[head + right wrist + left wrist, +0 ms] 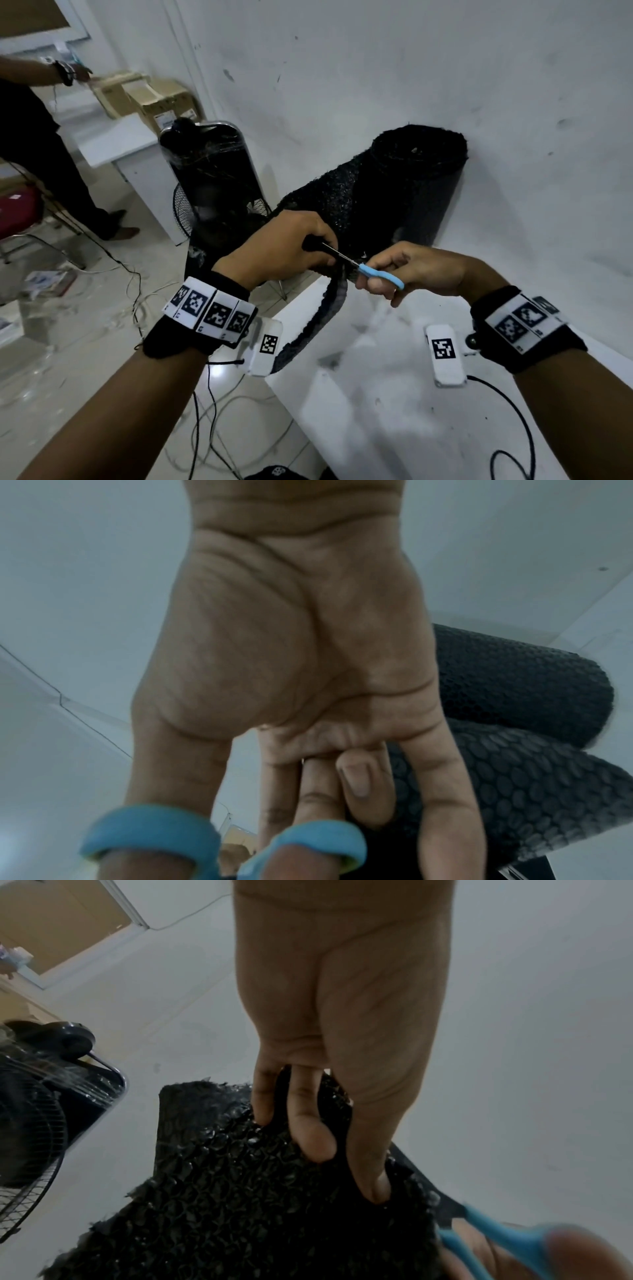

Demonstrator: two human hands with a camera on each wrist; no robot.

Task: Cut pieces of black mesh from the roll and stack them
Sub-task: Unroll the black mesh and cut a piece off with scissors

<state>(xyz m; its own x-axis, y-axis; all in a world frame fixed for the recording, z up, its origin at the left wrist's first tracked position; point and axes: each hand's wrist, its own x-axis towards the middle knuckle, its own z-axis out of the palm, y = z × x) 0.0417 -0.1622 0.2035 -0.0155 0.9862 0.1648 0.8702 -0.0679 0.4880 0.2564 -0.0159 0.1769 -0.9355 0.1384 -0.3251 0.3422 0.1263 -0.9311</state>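
The large roll of black woven mesh [411, 181] stands on the white bench [394, 394], leaning against the white wall [445, 68], and a loose sheet of black mesh [329, 205] comes from it toward the person and hangs over the bench edge as a narrow strip. The left hand [281, 250] is stretched forward with the back of the hand up; its grip is closed on the upper edge of the loose sheet, and in the left wrist view the fingers [308, 1123] and the thumb pinch into the mesh [240, 1191]. The right hand [411, 270] comes from the right side with the wrist bent a little; its grip is around the small scissors with light blue plastic handles [380, 275], with the thumb in one blue loop [150, 834] and a finger in the other. The metal blades point to the left, just beside the left hand, and they meet the mesh edge there; how far the blades are apart I cannot tell. Behind the left hand, on the floor, stands a black fan with a wire guard [212, 185].
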